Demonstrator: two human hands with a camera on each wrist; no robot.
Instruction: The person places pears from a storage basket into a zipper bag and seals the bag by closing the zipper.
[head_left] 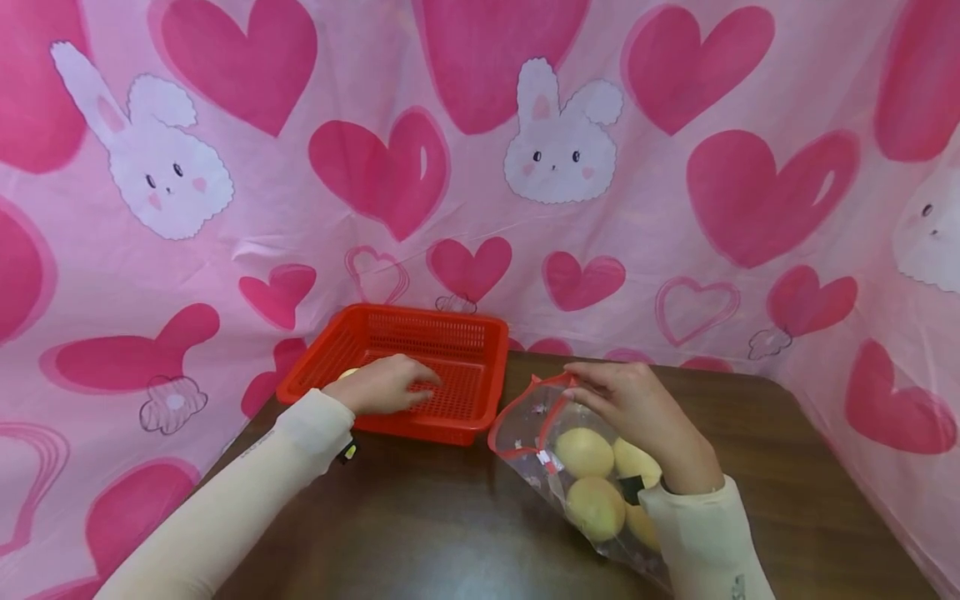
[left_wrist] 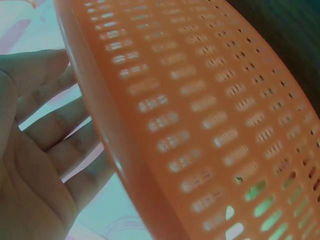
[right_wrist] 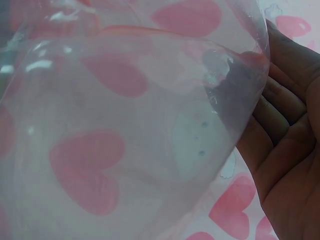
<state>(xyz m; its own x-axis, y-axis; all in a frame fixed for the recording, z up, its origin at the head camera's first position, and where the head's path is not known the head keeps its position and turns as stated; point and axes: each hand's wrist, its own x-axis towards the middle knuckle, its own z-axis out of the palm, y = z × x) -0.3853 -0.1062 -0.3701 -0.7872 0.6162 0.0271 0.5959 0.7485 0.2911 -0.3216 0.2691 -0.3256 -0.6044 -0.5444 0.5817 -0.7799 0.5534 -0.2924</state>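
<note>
My left hand [head_left: 393,385] hovers over the red plastic basket [head_left: 491,379], its fingers loosely bent and holding nothing. In the left wrist view the palm and spread fingers of that hand [left_wrist: 55,125] show past the rim of the slotted basket [left_wrist: 165,115]. A yellow rounded piece [head_left: 347,373] peeks out beside the left wrist, mostly hidden. With thumb and fingers my right hand [head_left: 637,408] pinches the red-edged mouth of a clear zip bag [head_left: 517,425]. Several pale yellow, rounded fruits [head_left: 585,452] lie inside the bag; the right forearm covers part of them.
A dark brown wooden table [head_left: 420,517] bears the basket at back left and the bag at right. Behind it hangs a pink curtain [head_left: 480,208] with hearts and rabbits, which also runs along both sides.
</note>
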